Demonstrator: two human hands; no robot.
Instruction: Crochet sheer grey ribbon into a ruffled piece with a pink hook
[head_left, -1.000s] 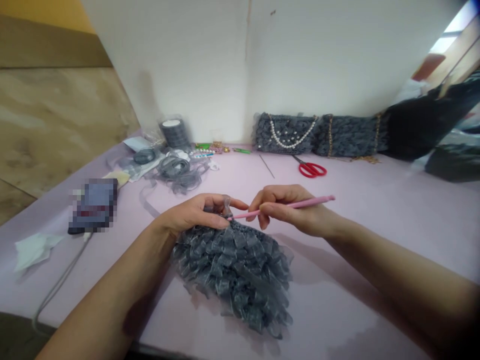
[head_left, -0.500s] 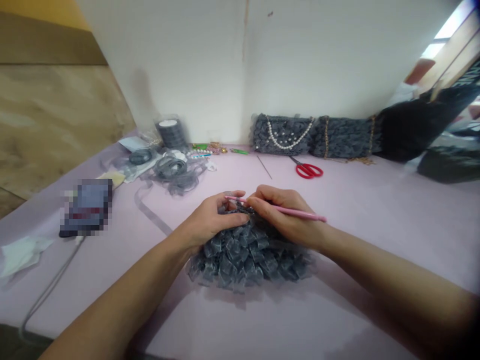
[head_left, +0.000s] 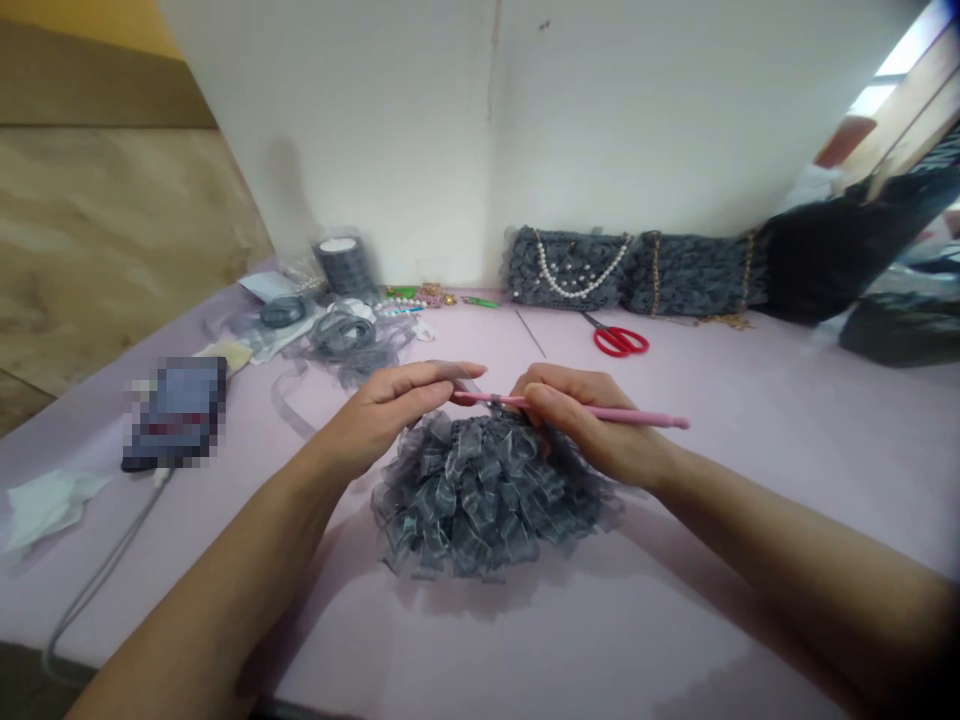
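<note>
One hand (head_left: 390,405) pinches organza ruffles (head_left: 484,495), the other (head_left: 592,430) a crochet hook (head_left: 637,412).

Logged from my remote station, clock centred on the work. Two hands: one left hand (head_left: 390,405), one right hand (head_left: 583,420). One pink crochet hook (head_left: 600,409). One gray organza ruffle mass (head_left: 487,500) at centre. At 12 o'clock, one steel needle (head_left: 530,333). At 1 o'clock, one pair of red scissors (head_left: 619,341), two gray ruffled panels (head_left: 525,265) (head_left: 694,275), one pearl strand (head_left: 581,270), one gold chain (head_left: 746,270). At 11 o'clock, one ribbon spool (head_left: 345,265). At 9 o'clock, one pixelated object (head_left: 176,410), too blurred to name.
</note>
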